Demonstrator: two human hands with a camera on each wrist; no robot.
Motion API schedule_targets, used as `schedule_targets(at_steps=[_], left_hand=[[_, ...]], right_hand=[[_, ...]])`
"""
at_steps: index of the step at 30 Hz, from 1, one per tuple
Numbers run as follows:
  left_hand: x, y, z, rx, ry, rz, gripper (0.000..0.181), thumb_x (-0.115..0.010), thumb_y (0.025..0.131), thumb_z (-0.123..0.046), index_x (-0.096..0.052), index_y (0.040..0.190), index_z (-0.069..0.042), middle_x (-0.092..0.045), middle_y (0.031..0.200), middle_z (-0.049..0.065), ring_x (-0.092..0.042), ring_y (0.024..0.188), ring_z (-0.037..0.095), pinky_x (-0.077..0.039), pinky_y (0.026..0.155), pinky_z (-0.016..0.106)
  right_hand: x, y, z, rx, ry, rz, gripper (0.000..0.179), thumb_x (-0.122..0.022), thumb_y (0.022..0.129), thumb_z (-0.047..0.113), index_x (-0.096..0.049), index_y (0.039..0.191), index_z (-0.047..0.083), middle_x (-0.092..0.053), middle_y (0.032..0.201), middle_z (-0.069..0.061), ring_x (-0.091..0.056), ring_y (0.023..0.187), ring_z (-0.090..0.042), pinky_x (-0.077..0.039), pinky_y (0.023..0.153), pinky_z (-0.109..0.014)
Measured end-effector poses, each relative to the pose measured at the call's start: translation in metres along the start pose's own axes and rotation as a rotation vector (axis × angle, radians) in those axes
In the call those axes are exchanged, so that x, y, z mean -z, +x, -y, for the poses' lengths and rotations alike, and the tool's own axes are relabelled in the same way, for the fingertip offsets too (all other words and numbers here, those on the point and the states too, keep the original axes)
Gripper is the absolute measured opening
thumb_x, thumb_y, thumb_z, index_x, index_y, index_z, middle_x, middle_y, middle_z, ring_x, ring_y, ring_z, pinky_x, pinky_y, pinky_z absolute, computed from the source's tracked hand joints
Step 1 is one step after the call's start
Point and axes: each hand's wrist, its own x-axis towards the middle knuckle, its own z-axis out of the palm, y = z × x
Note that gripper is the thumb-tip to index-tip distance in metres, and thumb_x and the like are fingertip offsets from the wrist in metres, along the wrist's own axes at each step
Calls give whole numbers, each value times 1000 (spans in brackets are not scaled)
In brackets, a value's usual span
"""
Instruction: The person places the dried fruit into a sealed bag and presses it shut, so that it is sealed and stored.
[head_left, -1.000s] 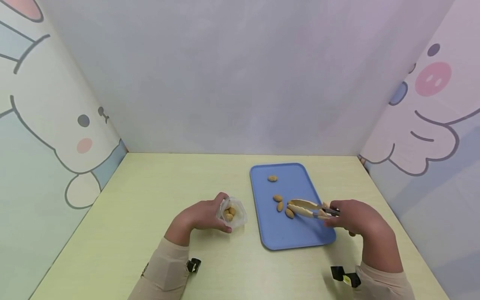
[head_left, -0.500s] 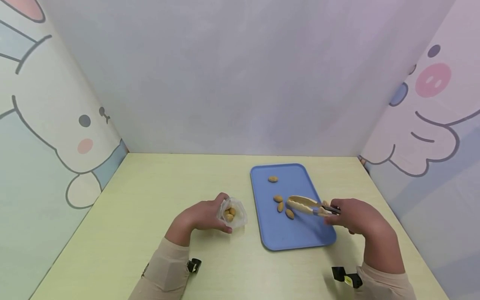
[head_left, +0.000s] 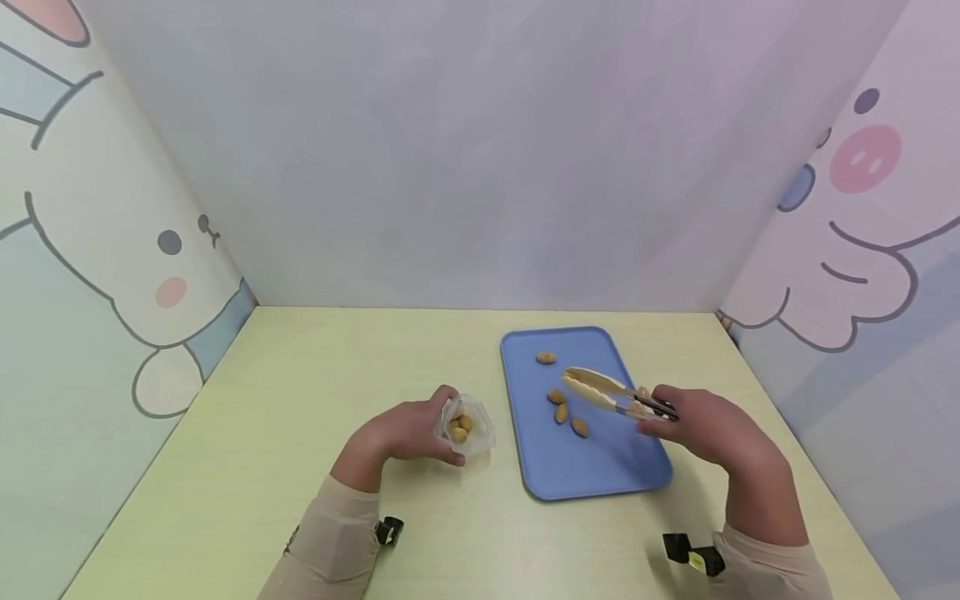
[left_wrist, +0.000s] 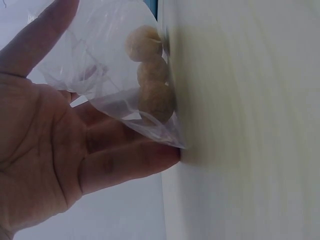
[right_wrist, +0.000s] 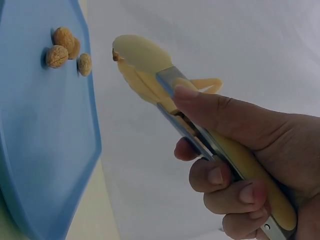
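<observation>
Over table (head_left: 337, 358), right hand (head_left: 705, 427) round scalloped tongs (right_wrist: 142, 52); left hand (head_left: 405, 428) apparently round filmy bag (head_left: 482, 432).

Fingers (right_wrist: 232, 200) around pale yellow tongs (right_wrist: 232, 150)

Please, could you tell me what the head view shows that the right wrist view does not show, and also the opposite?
Only the head view shows the left hand holding the clear bag with brown nuts inside, and the wall drawings.

Only the right wrist view shows the rivet near the end of the tongs and, clearly, a brown bit between their tips, perhaps a nut.

Both show the right hand gripping the tongs, and four nuts on the blue tray.
</observation>
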Motion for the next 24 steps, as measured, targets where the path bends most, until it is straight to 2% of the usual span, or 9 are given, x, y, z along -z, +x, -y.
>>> schedule_targets(at_steps=[11, 17, 24], left_hand=[[0, -1, -2, 6, -11, 1, 87, -84, 69, -53, -34, 135, -26, -56, 99, 0, -54, 82, 19, -43, 76, 39], [0, -2, -2, 11, -17, 2, 87, -84, 69, -52, -34, 134, -26, -55, 97, 1, -54, 81, 19, -43, 74, 39], [0, -1, -2, 4, -16, 1, 87, -84, 68, -54, -34, 133, -26, -55, 97, 0, -54, 81, 19, -43, 74, 39]], right_hand=[[0, 2, 12, 59, 40, -109, 41, -64, 87, 58, -53, 92, 19, -45, 68, 3, -42, 60, -13, -31, 55, -32], [-4, 5, 19, 99, 43, -134, 37, -65, 88, 55, -53, 91, 21, -44, 66, 5, -41, 57, -12, -32, 54, -30], [-10, 7, 30, 150, 37, -157, 41, -62, 87, 61, -54, 93, 21, -44, 65, 6, -40, 57, -10, -32, 54, -30]])
